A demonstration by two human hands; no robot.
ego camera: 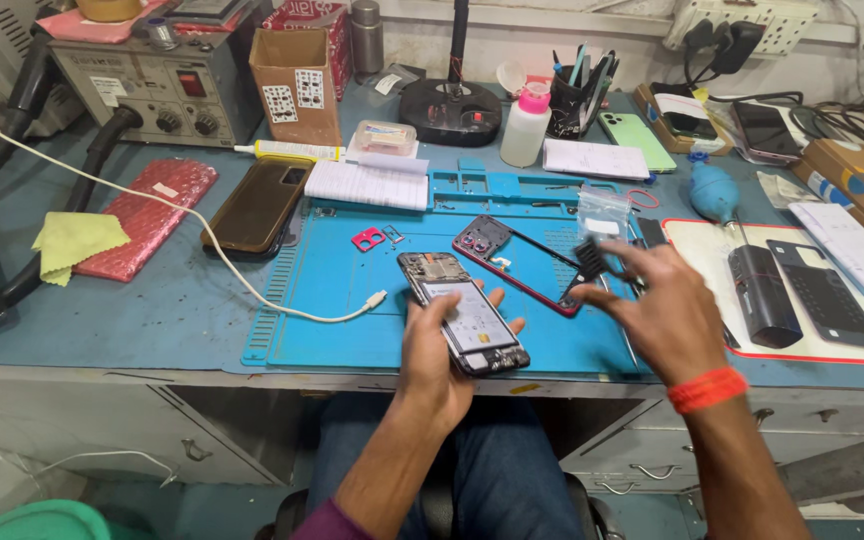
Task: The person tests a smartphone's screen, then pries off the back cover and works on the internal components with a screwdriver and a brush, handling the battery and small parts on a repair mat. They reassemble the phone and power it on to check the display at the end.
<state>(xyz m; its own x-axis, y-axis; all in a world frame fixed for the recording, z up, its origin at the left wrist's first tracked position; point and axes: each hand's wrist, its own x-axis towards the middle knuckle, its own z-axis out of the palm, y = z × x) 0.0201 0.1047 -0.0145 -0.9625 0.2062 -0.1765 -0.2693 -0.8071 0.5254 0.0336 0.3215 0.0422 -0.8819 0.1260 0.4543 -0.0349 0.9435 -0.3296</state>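
I am holding an opened phone [462, 312] in my left hand [434, 362], fingers wrapped under it, thumb along its near edge. It is hanging just above the blue mat [332, 300], near the mat's front edge, its long axis running from far-left to near-right. Its bare back is showing a pale flat battery and dark circuit parts at both ends. My right hand [667, 315] is hovering to the right of the phone, apart from it, and its fingers are pinching a small dark brush [592, 258]. A glossy black frame [517, 262] with a red rim is lying on the mat just behind the phone. A white cable [252, 285] is ending left of it.
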